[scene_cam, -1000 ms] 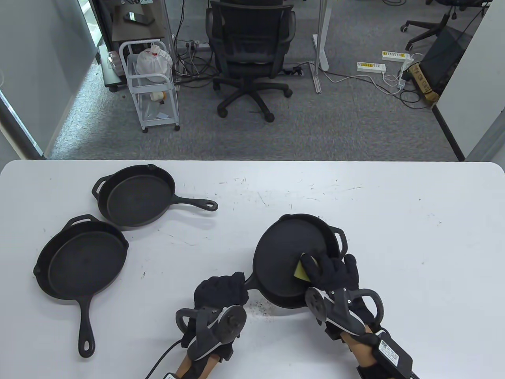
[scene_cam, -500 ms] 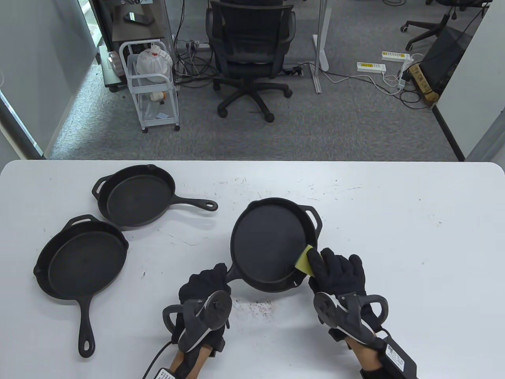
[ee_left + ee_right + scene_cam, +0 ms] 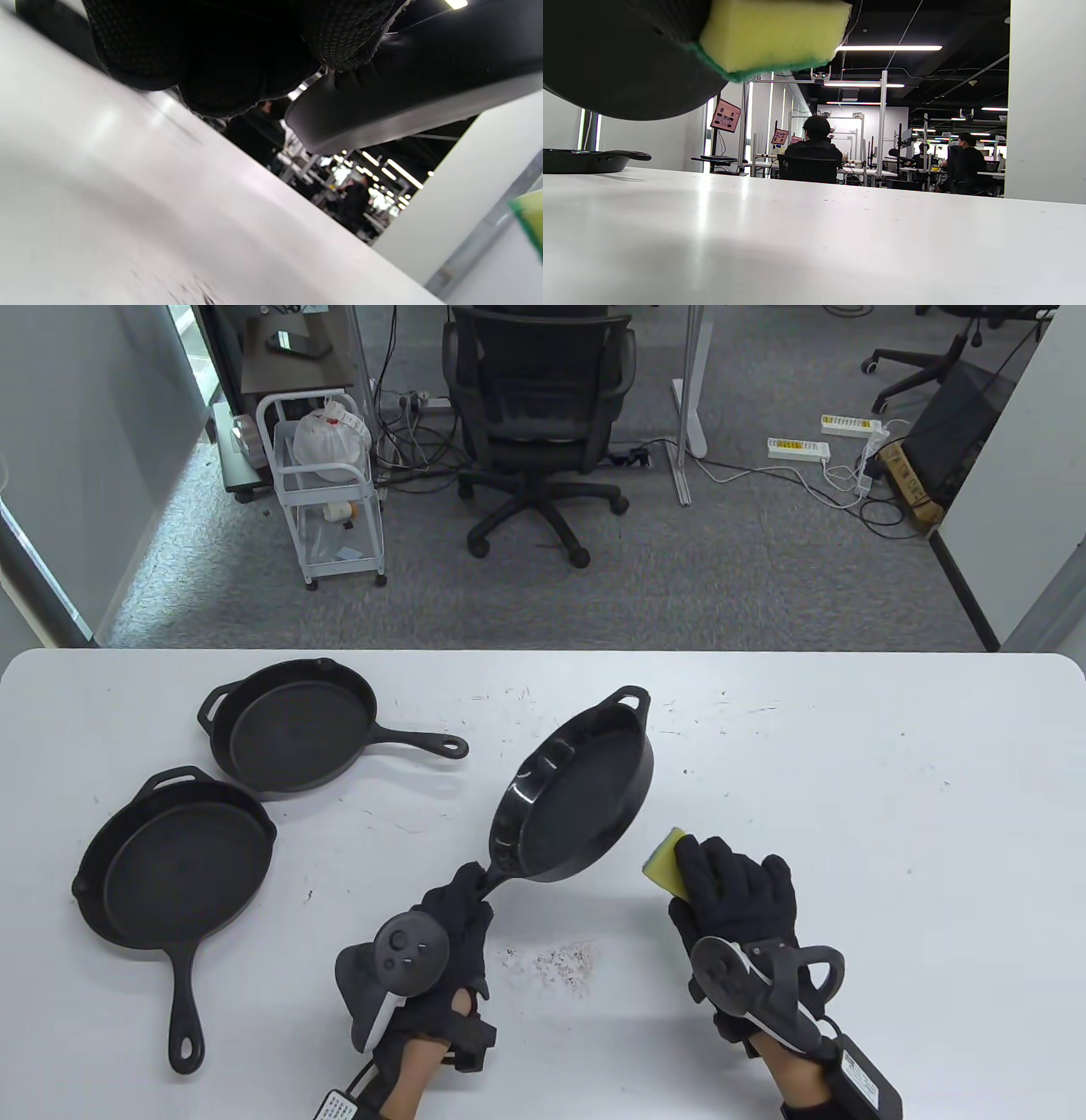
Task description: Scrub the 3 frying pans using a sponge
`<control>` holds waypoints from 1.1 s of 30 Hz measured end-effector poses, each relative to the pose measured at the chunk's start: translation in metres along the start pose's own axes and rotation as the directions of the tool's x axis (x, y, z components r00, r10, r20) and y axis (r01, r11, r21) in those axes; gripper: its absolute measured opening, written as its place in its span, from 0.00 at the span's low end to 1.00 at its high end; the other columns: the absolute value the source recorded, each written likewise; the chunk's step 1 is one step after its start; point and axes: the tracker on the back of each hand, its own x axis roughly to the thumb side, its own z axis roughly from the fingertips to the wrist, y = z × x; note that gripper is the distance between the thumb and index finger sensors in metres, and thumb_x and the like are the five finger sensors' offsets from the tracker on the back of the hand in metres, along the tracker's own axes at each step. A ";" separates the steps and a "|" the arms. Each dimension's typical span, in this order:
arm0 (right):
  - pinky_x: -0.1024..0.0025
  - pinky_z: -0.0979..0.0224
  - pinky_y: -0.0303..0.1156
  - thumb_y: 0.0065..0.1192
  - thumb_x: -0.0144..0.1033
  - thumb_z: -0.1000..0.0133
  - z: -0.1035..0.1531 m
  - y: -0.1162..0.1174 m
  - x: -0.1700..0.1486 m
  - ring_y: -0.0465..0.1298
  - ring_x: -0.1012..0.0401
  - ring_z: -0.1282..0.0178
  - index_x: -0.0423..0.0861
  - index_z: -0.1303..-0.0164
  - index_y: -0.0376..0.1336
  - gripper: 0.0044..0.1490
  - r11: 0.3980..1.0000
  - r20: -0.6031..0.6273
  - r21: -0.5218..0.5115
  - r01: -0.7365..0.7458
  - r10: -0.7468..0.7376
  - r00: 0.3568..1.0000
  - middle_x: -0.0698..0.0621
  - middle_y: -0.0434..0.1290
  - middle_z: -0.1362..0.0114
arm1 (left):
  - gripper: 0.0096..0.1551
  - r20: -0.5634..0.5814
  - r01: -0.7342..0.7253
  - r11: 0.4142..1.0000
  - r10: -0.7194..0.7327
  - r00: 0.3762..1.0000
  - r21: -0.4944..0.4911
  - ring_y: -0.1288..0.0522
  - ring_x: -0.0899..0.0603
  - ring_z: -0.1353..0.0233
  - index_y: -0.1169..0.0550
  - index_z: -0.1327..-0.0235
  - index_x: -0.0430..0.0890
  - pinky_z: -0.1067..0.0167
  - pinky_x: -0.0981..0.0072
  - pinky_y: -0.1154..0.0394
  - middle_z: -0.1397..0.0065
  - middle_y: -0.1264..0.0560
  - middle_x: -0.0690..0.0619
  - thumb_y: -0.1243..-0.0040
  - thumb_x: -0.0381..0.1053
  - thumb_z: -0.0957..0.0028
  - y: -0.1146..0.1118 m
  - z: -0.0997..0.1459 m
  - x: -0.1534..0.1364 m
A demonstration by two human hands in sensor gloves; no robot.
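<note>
My left hand [image 3: 450,912] grips the handle of a black cast-iron frying pan [image 3: 581,797], lifted off the white table [image 3: 848,814] and tilted on edge with its inside facing right. In the left wrist view the pan [image 3: 403,84] hangs above the tabletop under my gloved fingers [image 3: 220,63]. My right hand [image 3: 734,886] holds a yellow sponge with a green underside [image 3: 666,861] just right of the pan, apart from it. The sponge [image 3: 772,34] fills the top of the right wrist view. Two more black pans lie flat at the left: one [image 3: 293,725] further back, one [image 3: 174,874] nearer.
Dark crumbs [image 3: 564,963] are scattered on the table between my hands. The right half of the table carries only small scuff marks. An office chair [image 3: 534,415] and a white wire cart [image 3: 327,487] stand on the floor beyond the far edge.
My left hand has lifted the pan off the table and tipped it up on edge, moving it left. The right hand with the sponge has come off the pan.
</note>
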 end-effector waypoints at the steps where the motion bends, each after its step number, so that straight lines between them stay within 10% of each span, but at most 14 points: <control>1: 0.41 0.19 0.53 0.62 0.56 0.51 0.001 0.001 0.002 0.69 0.52 0.25 0.63 0.22 0.47 0.47 1.000 0.013 0.006 0.000 0.000 1.000 0.52 0.63 0.18 | 0.33 -0.008 -0.052 0.998 0.052 0.999 -0.029 0.14 0.44 0.49 0.23 0.26 0.52 0.49 0.48 0.16 0.42 0.15 0.50 0.40 0.53 0.49 -0.002 -0.001 -0.002; 19: 0.41 0.18 0.53 0.62 0.56 0.51 0.006 0.005 0.017 0.69 0.53 0.25 0.65 0.23 0.48 0.46 0.999 0.138 0.012 0.032 -0.034 0.990 0.53 0.63 0.18 | 0.34 -0.097 -0.376 0.865 0.365 0.926 -0.332 0.11 0.47 0.62 0.23 0.24 0.51 0.59 0.51 0.13 0.52 0.09 0.51 0.42 0.53 0.47 -0.037 -0.008 -0.011; 26: 0.43 0.18 0.53 0.56 0.55 0.50 0.015 -0.004 0.037 0.60 0.54 0.15 0.67 0.24 0.41 0.46 0.996 0.221 -0.089 0.030 -0.009 0.975 0.56 0.53 0.14 | 0.33 0.036 -0.187 0.888 0.223 0.974 -0.420 0.12 0.47 0.62 0.19 0.30 0.47 0.58 0.51 0.14 0.53 0.09 0.51 0.35 0.54 0.50 -0.047 -0.001 0.013; 33: 0.41 0.17 0.48 0.50 0.55 0.49 0.001 -0.027 0.011 0.54 0.53 0.13 0.66 0.23 0.36 0.45 0.977 0.056 -0.188 0.098 -0.089 0.994 0.56 0.48 0.13 | 0.33 0.178 -0.005 0.876 0.103 0.979 -0.482 0.12 0.46 0.60 0.18 0.31 0.49 0.56 0.50 0.15 0.52 0.09 0.51 0.32 0.53 0.52 -0.056 0.006 0.034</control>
